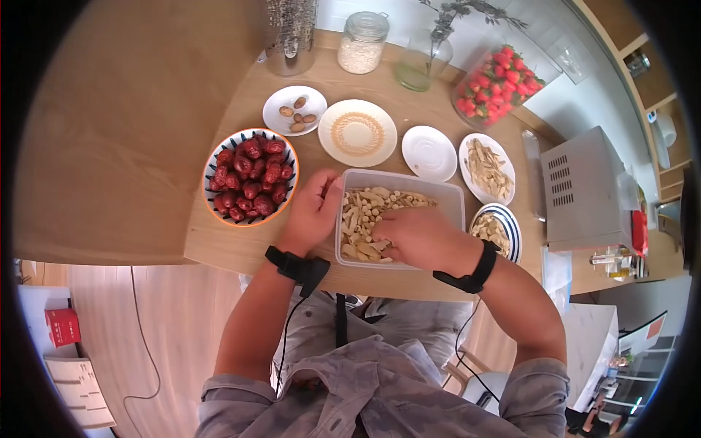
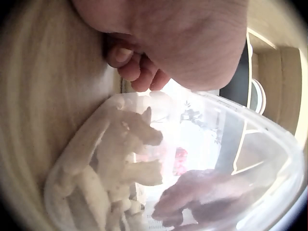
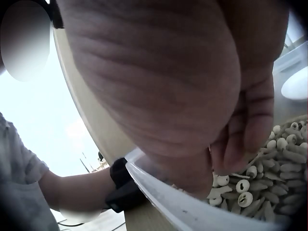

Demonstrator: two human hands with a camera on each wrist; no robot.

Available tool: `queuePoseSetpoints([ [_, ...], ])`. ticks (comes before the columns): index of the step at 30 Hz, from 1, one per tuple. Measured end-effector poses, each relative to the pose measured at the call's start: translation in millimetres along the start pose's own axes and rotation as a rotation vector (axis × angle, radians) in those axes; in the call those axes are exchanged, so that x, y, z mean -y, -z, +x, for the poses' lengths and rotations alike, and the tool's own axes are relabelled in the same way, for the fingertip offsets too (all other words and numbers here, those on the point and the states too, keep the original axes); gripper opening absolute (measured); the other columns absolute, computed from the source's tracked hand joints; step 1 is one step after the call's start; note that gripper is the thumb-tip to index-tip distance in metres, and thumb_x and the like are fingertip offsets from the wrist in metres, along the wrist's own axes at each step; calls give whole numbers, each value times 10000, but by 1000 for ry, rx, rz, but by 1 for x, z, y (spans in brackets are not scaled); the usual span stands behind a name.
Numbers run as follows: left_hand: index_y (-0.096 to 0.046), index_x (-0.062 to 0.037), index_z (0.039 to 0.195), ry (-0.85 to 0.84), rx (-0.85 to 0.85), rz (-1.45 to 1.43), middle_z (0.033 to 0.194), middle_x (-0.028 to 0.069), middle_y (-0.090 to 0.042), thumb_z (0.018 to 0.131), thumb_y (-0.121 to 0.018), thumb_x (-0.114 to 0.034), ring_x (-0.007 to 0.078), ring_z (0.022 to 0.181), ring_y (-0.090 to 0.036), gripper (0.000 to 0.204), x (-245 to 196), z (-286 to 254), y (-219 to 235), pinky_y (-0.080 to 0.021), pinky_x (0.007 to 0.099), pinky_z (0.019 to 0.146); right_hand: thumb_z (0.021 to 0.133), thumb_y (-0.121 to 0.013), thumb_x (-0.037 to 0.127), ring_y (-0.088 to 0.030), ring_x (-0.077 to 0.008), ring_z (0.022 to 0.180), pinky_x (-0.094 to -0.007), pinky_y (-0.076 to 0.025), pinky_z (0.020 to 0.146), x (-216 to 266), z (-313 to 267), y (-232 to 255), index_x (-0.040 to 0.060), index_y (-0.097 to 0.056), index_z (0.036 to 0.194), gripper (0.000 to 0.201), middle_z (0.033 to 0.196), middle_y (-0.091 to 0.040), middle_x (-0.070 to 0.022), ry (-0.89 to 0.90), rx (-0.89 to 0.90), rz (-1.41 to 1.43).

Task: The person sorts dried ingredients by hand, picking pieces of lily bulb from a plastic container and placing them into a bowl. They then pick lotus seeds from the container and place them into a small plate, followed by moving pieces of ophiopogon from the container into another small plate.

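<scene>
A clear plastic container point(image 1: 463, 212) holds pale, elongated dried pieces point(image 1: 358, 219) mixed with small round whitish ones point(image 3: 245, 198), some with a hole. My right hand point(image 1: 420, 235) reaches down into it from the right, fingertips among the pieces; I cannot tell whether they pinch any. Beside the container's upper left edge lies my left hand point(image 1: 314, 212), on its outer side. In the left wrist view, the left fingers point(image 2: 139, 72) are loosely bent close over the container's wall, with nothing visible in them.
Left stands a bowl of red dates point(image 1: 252, 175). Behind are a plate with several brown nuts point(image 1: 297, 117), a patterned plate point(image 1: 332, 150) and a white saucer point(image 1: 427, 155). Right are a plate of pale slices point(image 1: 488, 169), a striped bowl point(image 1: 515, 230) and a grey appliance point(image 1: 588, 193).
</scene>
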State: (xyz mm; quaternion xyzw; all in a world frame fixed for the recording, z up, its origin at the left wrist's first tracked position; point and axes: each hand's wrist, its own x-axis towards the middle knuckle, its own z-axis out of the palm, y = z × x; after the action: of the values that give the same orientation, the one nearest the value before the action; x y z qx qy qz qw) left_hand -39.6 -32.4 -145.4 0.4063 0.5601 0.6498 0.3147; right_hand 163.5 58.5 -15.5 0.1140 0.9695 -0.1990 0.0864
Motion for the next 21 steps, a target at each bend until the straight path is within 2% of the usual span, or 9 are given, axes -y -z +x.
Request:
queuePoseSetpoints([
  [2, -643, 14, 1108, -12, -2, 34, 857, 99, -678, 1075, -600, -198, 139, 770, -630, 219, -3, 1, 0, -525, 313, 713, 818, -761, 145, -701, -348, 909, -490, -548, 726, 5, 8, 0, 105, -706, 971, 167, 936, -679, -92, -46, 100, -56],
  [5, -643, 13, 1103, -12, 12, 69, 855, 107, -676, 1077, -597, -208, 153, 762, -630, 228, -4, 1, 2, -521, 322, 702, 818, -731, 138, -701, -346, 902, -497, -544, 728, -5, 12, -14, 103, -707, 947, 136, 911, -673, -90, -3, 32, -117],
  [9, -645, 12, 1100, -34, 10, 100, 847, 109, -680, 1076, -598, -211, 159, 744, -630, 230, -6, 1, 3, -517, 330, 683, 804, -704, 131, -710, -345, 898, -495, -550, 730, -12, 11, -14, 89, -714, 918, 121, 877, -692, -108, -39, 1, -46],
  [12, -625, 14, 1148, 21, 67, 118, 958, 35, -661, 1101, -546, -143, 69, 875, -590, 182, -11, -1, 5, -505, 253, 770, 792, -717, 141, -724, -368, 886, -501, -561, 747, -3, 13, 2, 58, -719, 888, 126, 852, -729, -139, -108, 22, 82],
  [14, -625, 14, 1147, 31, 70, 131, 955, 34, -659, 1101, -545, -142, 69, 871, -588, 181, -13, 0, 5, -506, 255, 768, 782, -730, 142, -727, -376, 895, -495, -563, 762, 2, 18, 6, 54, -719, 896, 145, 861, -740, -152, -142, 91, 258],
  [17, -624, 14, 1147, 29, 71, 133, 952, 33, -658, 1100, -545, -142, 68, 868, -587, 181, -10, 0, 5, -507, 257, 764, 780, -747, 138, -728, -392, 897, -495, -565, 779, 4, 26, -4, 50, -723, 910, 158, 897, -745, -175, -169, 126, 283],
  [21, -624, 14, 1153, 39, 72, 146, 960, 29, -659, 1101, -546, -143, 65, 868, -589, 183, -9, 0, 6, -509, 255, 761, 782, -756, 142, -725, -408, 892, -510, -563, 781, 7, 34, -11, 40, -727, 918, 172, 884, -738, -191, -189, 159, 161],
])
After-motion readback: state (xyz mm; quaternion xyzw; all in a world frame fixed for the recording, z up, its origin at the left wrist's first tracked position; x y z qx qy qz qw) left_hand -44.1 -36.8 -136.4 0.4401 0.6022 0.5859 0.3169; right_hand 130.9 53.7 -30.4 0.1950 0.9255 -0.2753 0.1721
